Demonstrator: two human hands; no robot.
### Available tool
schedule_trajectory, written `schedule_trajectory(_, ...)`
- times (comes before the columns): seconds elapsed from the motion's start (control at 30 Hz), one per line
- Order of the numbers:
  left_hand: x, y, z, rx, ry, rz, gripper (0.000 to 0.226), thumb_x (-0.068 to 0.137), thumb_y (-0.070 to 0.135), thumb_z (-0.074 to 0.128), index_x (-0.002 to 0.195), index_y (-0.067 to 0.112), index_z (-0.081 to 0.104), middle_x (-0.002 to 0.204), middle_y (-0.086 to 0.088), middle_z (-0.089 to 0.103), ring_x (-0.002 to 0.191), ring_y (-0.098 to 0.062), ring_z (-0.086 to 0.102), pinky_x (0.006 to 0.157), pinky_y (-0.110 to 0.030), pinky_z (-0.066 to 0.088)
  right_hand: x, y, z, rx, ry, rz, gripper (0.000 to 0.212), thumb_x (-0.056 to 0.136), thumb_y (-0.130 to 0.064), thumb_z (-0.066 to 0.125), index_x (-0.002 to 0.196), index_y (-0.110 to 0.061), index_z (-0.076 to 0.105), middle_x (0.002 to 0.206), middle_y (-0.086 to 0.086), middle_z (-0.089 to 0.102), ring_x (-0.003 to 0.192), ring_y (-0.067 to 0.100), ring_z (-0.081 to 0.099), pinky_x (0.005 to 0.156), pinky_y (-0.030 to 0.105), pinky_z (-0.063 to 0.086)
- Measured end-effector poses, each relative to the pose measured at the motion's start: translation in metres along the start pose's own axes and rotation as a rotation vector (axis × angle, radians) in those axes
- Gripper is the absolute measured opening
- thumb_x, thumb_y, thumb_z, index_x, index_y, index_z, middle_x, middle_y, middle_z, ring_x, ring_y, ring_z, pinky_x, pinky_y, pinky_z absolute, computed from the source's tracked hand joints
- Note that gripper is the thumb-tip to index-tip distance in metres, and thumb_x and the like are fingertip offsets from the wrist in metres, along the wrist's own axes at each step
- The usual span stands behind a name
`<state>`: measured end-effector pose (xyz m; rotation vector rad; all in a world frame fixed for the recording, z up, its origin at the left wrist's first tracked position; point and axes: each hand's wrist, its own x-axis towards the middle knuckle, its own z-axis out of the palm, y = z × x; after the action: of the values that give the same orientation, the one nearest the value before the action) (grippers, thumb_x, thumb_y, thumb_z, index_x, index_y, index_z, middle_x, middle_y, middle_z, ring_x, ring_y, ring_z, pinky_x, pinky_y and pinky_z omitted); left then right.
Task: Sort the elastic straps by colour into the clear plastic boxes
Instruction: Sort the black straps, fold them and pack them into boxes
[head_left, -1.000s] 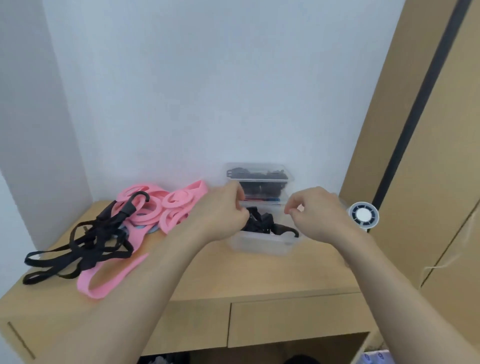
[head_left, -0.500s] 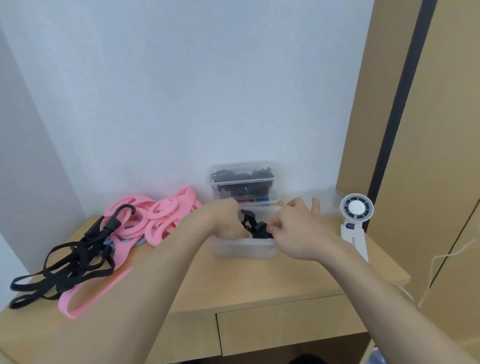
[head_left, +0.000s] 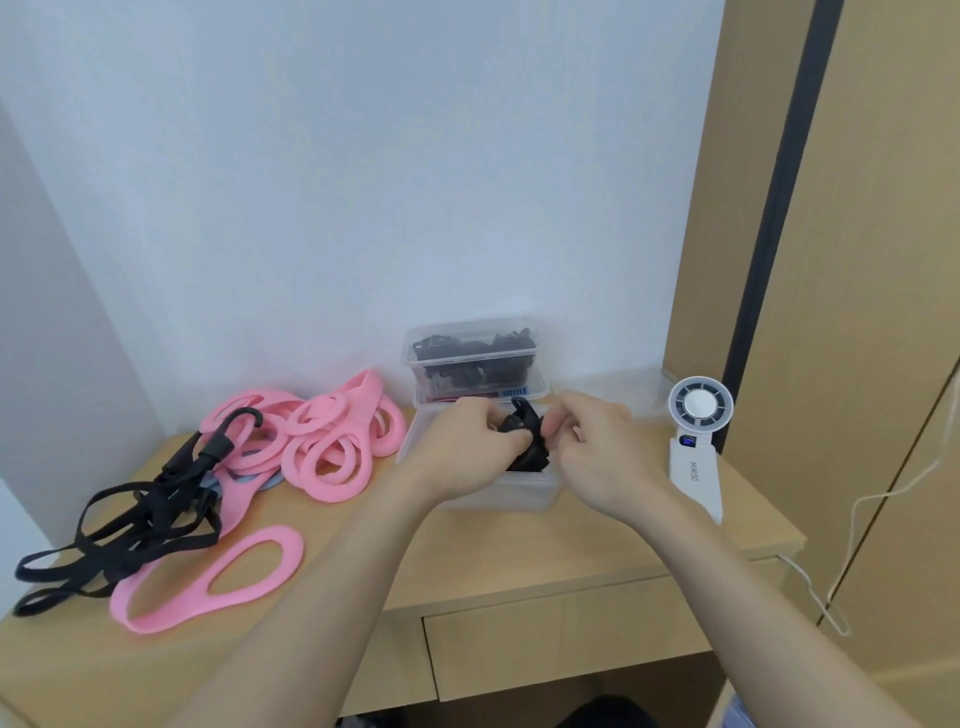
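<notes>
Black strap (head_left: 525, 448) sits pinched between left fingers (head_left: 505, 440) and right fingers (head_left: 560, 422) above box (head_left: 498, 501).

left hand (head_left: 470, 447), right hand (head_left: 592, 452) closer, gripping strap (head_left: 527, 458)

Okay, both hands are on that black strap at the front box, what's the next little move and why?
Probably push the black strap down into the front box and let go: the left hand and right hand both grip it bunched, and it pokes above the rim. A black pile lies at left.
</notes>
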<state>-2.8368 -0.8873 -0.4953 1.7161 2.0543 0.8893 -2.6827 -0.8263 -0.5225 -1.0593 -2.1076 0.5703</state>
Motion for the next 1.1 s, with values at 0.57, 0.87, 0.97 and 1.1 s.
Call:
schedule_trajectory(0.57, 0.012, 0.001, -0.007, 0.06, -0.304, 0.018, 0.023, 0.092, 0.029, 0.073, 0.111, 0.021, 0.062, 0.084, 0.015, 0.055, 0.077, -0.001, 0.052, 0.055, -0.005, 0.037, -0.003, 0.007, 0.013, 0.14, -0.009, -0.09, 0.053, 0.087, 0.008, 0.051, 0.093, -0.043, 0.063, 0.112, -0.024, 0.052, 0.118, 0.008, 0.045, 0.09, -0.004, 0.023)
schedule_trajectory(0.87, 0.006, -0.004, -0.031, 0.207, -0.297, -0.049, 0.049, 0.094, 0.037, 0.063, 0.14, 0.024, 0.052, 0.125, 0.001, 0.065, 0.119, -0.021, 0.058, 0.102, -0.034, 0.045, 0.006, 0.002, 0.004, 0.061, -0.065, -0.055, 0.048, 0.092, 0.002, 0.048, 0.123, -0.03, 0.068, 0.125, -0.01, 0.052, 0.127, 0.011, 0.04, 0.098, 0.019, 0.028)
schedule_trajectory(0.97, -0.001, -0.008, -0.034, 0.206, -0.287, -0.041, 0.051, 0.096, 0.037, 0.062, 0.144, 0.023, 0.049, 0.134, 0.0, 0.059, 0.123, -0.022, 0.054, 0.099, -0.032, 0.043, 0.004, -0.003, 0.001, 0.052, -0.064, -0.052, 0.05, 0.094, 0.0, 0.047, 0.129, -0.032, 0.064, 0.125, -0.014, 0.049, 0.13, 0.009, 0.037, 0.099, 0.018, 0.025)
schedule_trajectory(1.1, -0.015, -0.016, -0.042, 0.188, -0.208, 0.004, 0.046, 0.097, 0.034, 0.06, 0.14, 0.026, 0.05, 0.128, 0.003, 0.058, 0.117, -0.018, 0.056, 0.101, -0.034, 0.045, 0.0, -0.014, -0.002, 0.043, -0.035, -0.077, 0.053, 0.093, 0.0, 0.046, 0.133, -0.031, 0.061, 0.128, -0.013, 0.047, 0.131, 0.007, 0.035, 0.099, 0.014, 0.023)
